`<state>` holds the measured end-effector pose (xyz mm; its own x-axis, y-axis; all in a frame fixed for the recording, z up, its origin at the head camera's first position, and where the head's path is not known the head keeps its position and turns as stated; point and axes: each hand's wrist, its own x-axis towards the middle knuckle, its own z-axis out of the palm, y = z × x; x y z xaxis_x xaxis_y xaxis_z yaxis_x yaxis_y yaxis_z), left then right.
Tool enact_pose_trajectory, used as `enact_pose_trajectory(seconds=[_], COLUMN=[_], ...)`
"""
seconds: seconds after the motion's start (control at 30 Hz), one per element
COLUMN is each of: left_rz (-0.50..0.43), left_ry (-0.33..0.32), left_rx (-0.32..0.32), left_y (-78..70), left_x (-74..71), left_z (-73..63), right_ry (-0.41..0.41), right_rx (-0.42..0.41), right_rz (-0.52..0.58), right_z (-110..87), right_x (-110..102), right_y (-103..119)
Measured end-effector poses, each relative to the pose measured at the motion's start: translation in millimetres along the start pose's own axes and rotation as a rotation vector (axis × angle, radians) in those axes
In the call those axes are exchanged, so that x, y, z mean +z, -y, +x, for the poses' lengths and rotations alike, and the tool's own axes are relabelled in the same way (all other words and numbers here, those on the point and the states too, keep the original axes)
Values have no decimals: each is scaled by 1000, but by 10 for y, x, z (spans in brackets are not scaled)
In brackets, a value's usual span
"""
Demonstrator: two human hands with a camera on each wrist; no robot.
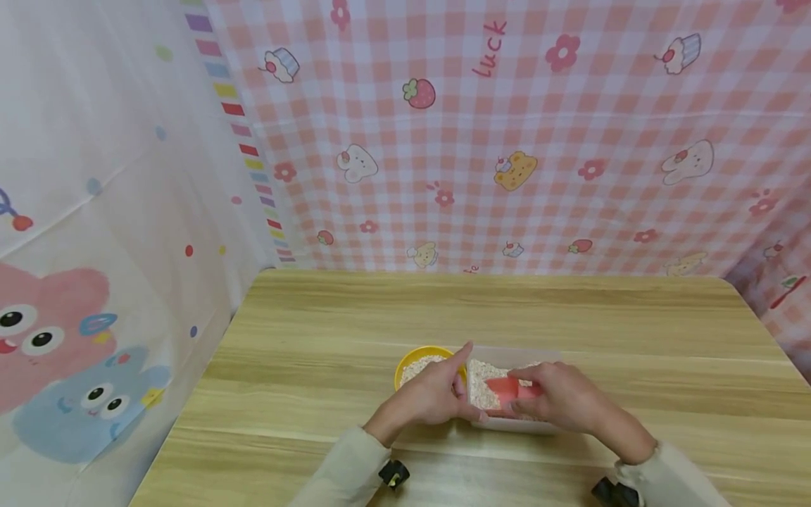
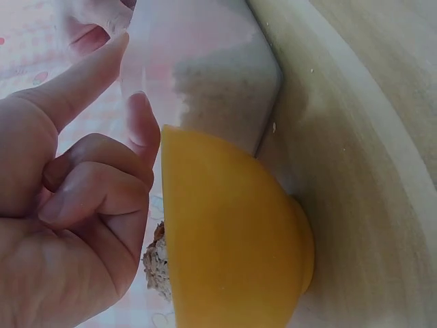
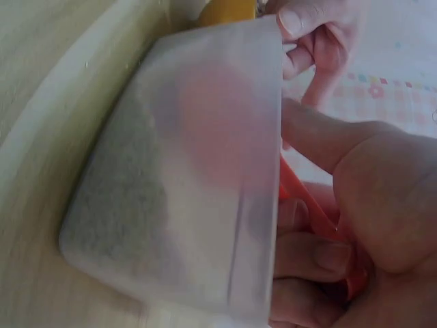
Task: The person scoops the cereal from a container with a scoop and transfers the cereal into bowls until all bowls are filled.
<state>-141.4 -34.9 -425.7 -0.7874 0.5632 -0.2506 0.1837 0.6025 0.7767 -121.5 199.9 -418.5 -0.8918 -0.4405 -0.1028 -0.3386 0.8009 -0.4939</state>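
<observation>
A clear plastic tub [image 1: 532,424] of pale flakes [image 1: 484,373], which look like oats, stands on the table. My right hand [image 1: 560,398] grips a red scoop [image 1: 503,389], its blade down in the flakes. In the right wrist view the scoop's red handle [image 3: 304,195] runs into the curled fingers, and its blade shows blurred through the tub wall. My left hand [image 1: 431,394] holds the tub's left end, thumb at the near corner and index finger stretched along the far side. Its other fingers curl in. Beneath it a yellow bowl [image 2: 232,232] holds more flakes [image 2: 158,263].
The bowl stands right beside the tub's left end. A few stray flakes lie on the wooden table [image 1: 304,394]. Pink checked cloth [image 1: 393,141] hangs behind the table's back edge, and a white printed cloth [image 1: 127,211] along its left side.
</observation>
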Motion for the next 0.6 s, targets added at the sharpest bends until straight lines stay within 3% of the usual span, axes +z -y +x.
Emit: enact_pose_trajectory(seconds=[0.23,0.6], left_rz=[-43,-30], left_ry=[2,-4], left_rx=[-22,-41], left_y=[-21,-27], left_x=[15,16], left_z=[8,12], right_ry=[-66,-103], right_rx=[53,5], right_rz=[39,-43], right_z=[40,130], right_x=[63,67], right_y=[26,-54])
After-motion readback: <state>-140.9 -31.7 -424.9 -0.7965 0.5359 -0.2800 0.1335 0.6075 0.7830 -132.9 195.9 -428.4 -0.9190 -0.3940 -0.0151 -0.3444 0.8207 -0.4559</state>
